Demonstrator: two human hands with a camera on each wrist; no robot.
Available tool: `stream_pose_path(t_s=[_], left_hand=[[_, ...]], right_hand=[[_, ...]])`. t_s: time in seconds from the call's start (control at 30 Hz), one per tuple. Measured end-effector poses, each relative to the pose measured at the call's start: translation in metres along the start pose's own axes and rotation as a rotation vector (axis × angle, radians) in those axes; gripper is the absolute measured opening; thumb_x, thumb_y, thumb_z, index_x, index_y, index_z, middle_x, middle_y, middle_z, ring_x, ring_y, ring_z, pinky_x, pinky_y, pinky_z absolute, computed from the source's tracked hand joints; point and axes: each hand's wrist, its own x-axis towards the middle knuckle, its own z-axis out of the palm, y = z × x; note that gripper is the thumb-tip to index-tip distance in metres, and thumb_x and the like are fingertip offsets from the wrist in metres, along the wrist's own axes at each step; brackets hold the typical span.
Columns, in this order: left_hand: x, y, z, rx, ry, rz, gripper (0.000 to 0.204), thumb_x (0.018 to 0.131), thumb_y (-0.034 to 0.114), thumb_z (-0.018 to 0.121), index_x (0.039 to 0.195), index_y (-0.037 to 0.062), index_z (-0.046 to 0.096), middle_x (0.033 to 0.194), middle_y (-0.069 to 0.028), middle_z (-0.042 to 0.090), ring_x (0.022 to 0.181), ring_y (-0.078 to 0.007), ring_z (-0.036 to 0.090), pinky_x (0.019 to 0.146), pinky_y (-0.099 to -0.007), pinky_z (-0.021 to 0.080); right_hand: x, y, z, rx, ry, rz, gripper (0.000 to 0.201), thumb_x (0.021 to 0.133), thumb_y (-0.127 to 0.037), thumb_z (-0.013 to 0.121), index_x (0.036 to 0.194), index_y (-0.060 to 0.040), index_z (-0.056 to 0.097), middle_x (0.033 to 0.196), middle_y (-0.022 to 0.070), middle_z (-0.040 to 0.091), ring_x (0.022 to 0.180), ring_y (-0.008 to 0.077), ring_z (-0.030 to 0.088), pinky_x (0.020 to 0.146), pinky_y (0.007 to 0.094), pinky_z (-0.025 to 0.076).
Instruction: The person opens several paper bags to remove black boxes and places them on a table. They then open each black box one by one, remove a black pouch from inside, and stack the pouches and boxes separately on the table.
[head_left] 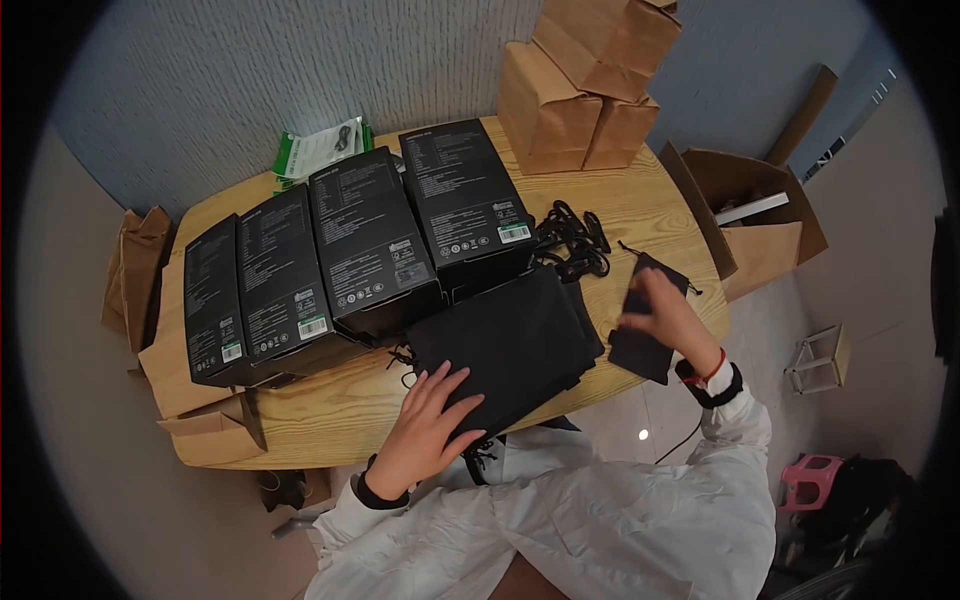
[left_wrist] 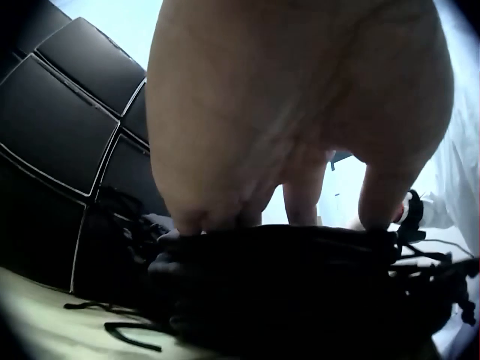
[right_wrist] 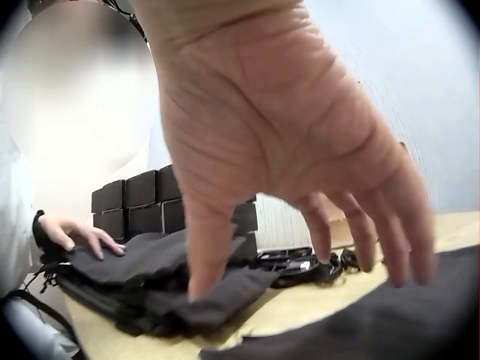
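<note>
A stack of black drawstring bags (head_left: 520, 345) lies at the front edge of the wooden table. My left hand (head_left: 425, 428) rests on its near left corner with the fingers spread. In the left wrist view those fingers (left_wrist: 300, 199) come down onto the top of the dark stack (left_wrist: 285, 292), and drawcords trail from its sides. Over a separate black drawstring bag (head_left: 642, 355) at the right is my right hand (head_left: 668, 312). The right wrist view shows that hand (right_wrist: 277, 127) with fingers extended and nothing in it, above the separate bag's cloth (right_wrist: 382, 319).
Several black printed boxes (head_left: 360, 240) stand in a row on the left, with green-and-white packets (head_left: 325, 150) behind them. A coiled bundle of black cables (head_left: 575, 240) lies beyond the stack. Brown paper bags (head_left: 585, 90) stand at the back; an open carton (head_left: 745, 200) sits off the right edge.
</note>
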Motion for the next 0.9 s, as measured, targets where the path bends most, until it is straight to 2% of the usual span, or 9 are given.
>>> stream_pose_path(t_s=[0.1,0.2,0.4,0.5,0.6,0.67,0.8,0.83,0.9], left_hand=[[-0.002,-0.013,0.01,-0.005,-0.048,-0.054,0.039,0.085,0.029,0.065,0.118,0.009,0.059,0.139,-0.015,0.042,0.136,-0.0342,0.031,0.112,-0.048,0.022],[-0.003,-0.014,0.012,-0.004,-0.068,-0.066,0.039,0.085,0.028,0.065,0.119,0.0094,0.059,0.14,-0.015,0.042,0.137,-0.034,0.03,0.112,-0.0478,0.022],[-0.001,-0.011,0.009,0.028,-0.097,-0.059,0.039,0.086,0.027,0.064,0.121,0.0095,0.057,0.142,-0.0148,0.04,0.137,-0.0334,0.029,0.113,-0.0469,0.021],[-0.003,-0.01,0.01,0.026,-0.092,-0.063,0.04,0.086,0.027,0.064,0.121,0.0097,0.057,0.143,-0.0147,0.039,0.138,-0.0333,0.029,0.113,-0.0467,0.021],[-0.004,-0.01,0.011,0.02,-0.081,-0.072,0.04,0.087,0.027,0.063,0.122,0.01,0.057,0.143,-0.0147,0.039,0.138,-0.0334,0.028,0.113,-0.0467,0.021],[-0.004,-0.011,0.011,0.02,-0.085,-0.071,0.04,0.087,0.027,0.063,0.122,0.0102,0.057,0.143,-0.0147,0.039,0.138,-0.0334,0.028,0.113,-0.0468,0.021],[-0.004,-0.012,0.011,0.025,-0.097,-0.066,0.04,0.087,0.027,0.063,0.123,0.0105,0.057,0.143,-0.0146,0.038,0.138,-0.0337,0.027,0.113,-0.0467,0.021],[-0.004,-0.012,0.011,0.028,-0.098,-0.063,0.04,0.087,0.027,0.063,0.123,0.0106,0.057,0.143,-0.0146,0.038,0.138,-0.0338,0.027,0.113,-0.0466,0.021],[-0.004,-0.012,0.012,0.03,-0.099,-0.06,0.04,0.087,0.027,0.063,0.123,0.0107,0.057,0.143,-0.0146,0.038,0.138,-0.0337,0.027,0.113,-0.0466,0.021]], right_hand=[[-0.049,0.007,0.018,-0.136,-0.355,0.085,0.089,0.06,-0.016,0.081,0.135,-0.0086,0.033,0.124,0.0249,0.04,0.106,0.0497,0.049,0.089,0.0491,0.047],[-0.074,0.005,0.043,-0.336,-0.012,-0.1,0.068,0.069,-0.008,0.069,0.131,-0.0074,0.04,0.123,0.0227,0.046,0.106,0.044,0.051,0.088,0.0471,0.047],[-0.072,0.015,0.041,-0.238,0.1,-0.083,0.026,0.081,-0.003,0.058,0.107,-0.0036,0.054,0.098,0.0151,0.059,0.088,0.0344,0.058,0.075,0.0404,0.049],[-0.063,0.024,0.036,-0.088,0.122,-0.059,0.023,0.082,0.002,0.057,0.104,-0.0011,0.053,0.089,0.0196,0.056,0.083,0.0406,0.056,0.07,0.042,0.047],[-0.046,0.012,0.001,-0.035,0.366,-0.086,0.016,0.085,0.001,0.056,0.099,-0.002,0.051,0.088,0.0207,0.056,0.081,0.0418,0.055,0.066,0.0427,0.045],[-0.033,0.007,-0.029,0.06,0.394,-0.031,0.013,0.086,0.0,0.055,0.099,-0.0006,0.052,0.086,0.0199,0.057,0.075,0.0387,0.056,0.064,0.0377,0.045],[0.001,-0.012,-0.082,0.314,0.485,-0.178,0.011,0.09,0.0,0.055,0.1,0.0011,0.054,0.081,0.008,0.057,0.075,0.0138,0.056,0.069,0.0262,0.045],[0.014,-0.012,-0.089,0.316,0.489,-0.179,0.011,0.09,0.0,0.055,0.1,0.0011,0.054,0.081,0.008,0.057,0.075,0.0138,0.056,0.069,0.0262,0.045],[0.039,-0.013,-0.099,0.502,0.286,-0.158,0.012,0.091,-0.001,0.055,0.102,0.0018,0.055,0.084,0.0027,0.058,0.082,0.0072,0.054,0.074,0.0233,0.045]])
